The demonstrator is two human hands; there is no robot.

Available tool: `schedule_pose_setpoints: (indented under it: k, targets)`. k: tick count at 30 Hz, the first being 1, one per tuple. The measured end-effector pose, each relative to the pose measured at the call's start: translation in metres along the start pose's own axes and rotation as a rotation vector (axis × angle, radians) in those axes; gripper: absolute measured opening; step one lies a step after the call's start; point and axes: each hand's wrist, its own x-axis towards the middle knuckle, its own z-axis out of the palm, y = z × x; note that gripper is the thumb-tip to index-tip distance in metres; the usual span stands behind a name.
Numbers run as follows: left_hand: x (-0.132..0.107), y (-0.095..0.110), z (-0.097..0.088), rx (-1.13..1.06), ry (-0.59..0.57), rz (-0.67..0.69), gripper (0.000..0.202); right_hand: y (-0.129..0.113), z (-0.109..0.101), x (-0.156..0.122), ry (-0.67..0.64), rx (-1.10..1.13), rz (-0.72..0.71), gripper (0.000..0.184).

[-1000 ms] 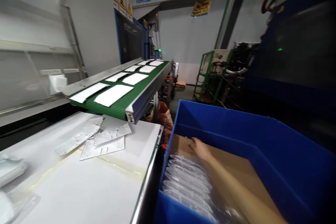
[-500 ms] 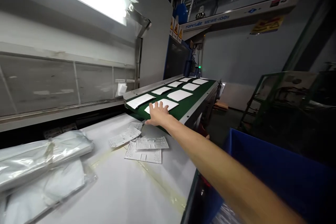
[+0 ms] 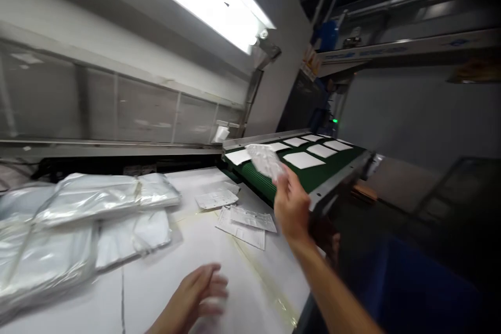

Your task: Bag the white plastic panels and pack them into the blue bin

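My right hand (image 3: 291,206) is raised at the near end of the green conveyor belt (image 3: 313,175) and pinches a white flat plastic part (image 3: 266,160) by its edge, lifted off the belt. Several more white parts (image 3: 302,159) lie in two rows on the belt. My left hand (image 3: 198,295) hovers low over the white table (image 3: 164,282), fingers loosely curled and blurred, with nothing visible in it.
Loose white perforated parts (image 3: 240,219) lie on the table below the belt's end. Clear plastic bags (image 3: 86,203) are piled at the left. A blue bin (image 3: 410,292) stands in the dark at lower right. A bright lamp (image 3: 203,0) hangs above.
My right hand left the blue bin, reached to the belt, and now holds a white part lifted off it. My left hand has come into view. The camera swung left.
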Motion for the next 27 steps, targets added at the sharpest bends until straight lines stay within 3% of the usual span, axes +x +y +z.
schedule_pose_setpoints:
  k: [1, 2, 4, 6, 7, 9, 11, 14, 17, 19, 21, 25, 27]
  targets:
    - [0.008, 0.009, 0.006, -0.171, -0.041, 0.018, 0.048, -0.017, 0.003, -0.029, 0.026, 0.126, 0.063, 0.047]
    - [0.015, 0.019, 0.012, -0.308, -0.073, 0.077, 0.048, -0.032, 0.006, -0.059, 0.06, 0.498, 0.233, 0.046]
    - [0.023, 0.038, 0.018, -0.492, -0.065, 0.233, 0.047, -0.052, 0.015, -0.11, -0.02, 0.979, 0.546, 0.049]
    - [0.023, 0.053, 0.015, -0.58, 0.045, 0.337, 0.043, -0.056, 0.026, -0.138, -0.234, 1.115, 0.759, 0.055]
    - [0.021, 0.057, 0.008, -0.605, 0.129, 0.372, 0.041, -0.052, 0.032, -0.139, -0.346, 1.054, 0.773, 0.056]
    - [0.015, 0.058, -0.015, -0.63, 0.312, 0.428, 0.04, -0.034, 0.047, -0.115, -0.477, 0.708, 0.577, 0.055]
    - [0.009, 0.05, -0.043, -0.616, 0.421, 0.405, 0.046, -0.012, 0.066, -0.062, -0.37, 0.15, 0.155, 0.05]
    - [0.005, 0.03, -0.079, -0.606, 0.41, 0.141, 0.054, 0.016, 0.107, 0.03, -0.335, -0.124, -0.034, 0.062]
    - [0.014, 0.012, -0.097, -0.621, 0.237, -0.024, 0.057, 0.032, 0.152, 0.091, -0.345, -0.304, -0.133, 0.073]
    - [0.025, 0.004, -0.104, -0.589, 0.101, -0.011, 0.052, 0.039, 0.177, 0.11, -0.34, -0.389, -0.146, 0.073]
    - [0.036, -0.001, -0.111, -0.509, 0.005, 0.012, 0.045, 0.046, 0.195, 0.121, -0.339, -0.442, -0.144, 0.062]
    - [0.041, 0.001, -0.117, -0.411, -0.011, 0.019, 0.04, 0.048, 0.201, 0.143, -0.336, -0.443, -0.188, 0.026]
    - [0.033, 0.011, -0.113, -0.477, 0.005, -0.011, 0.043, 0.041, 0.189, 0.146, -0.285, -0.395, -0.237, 0.029]
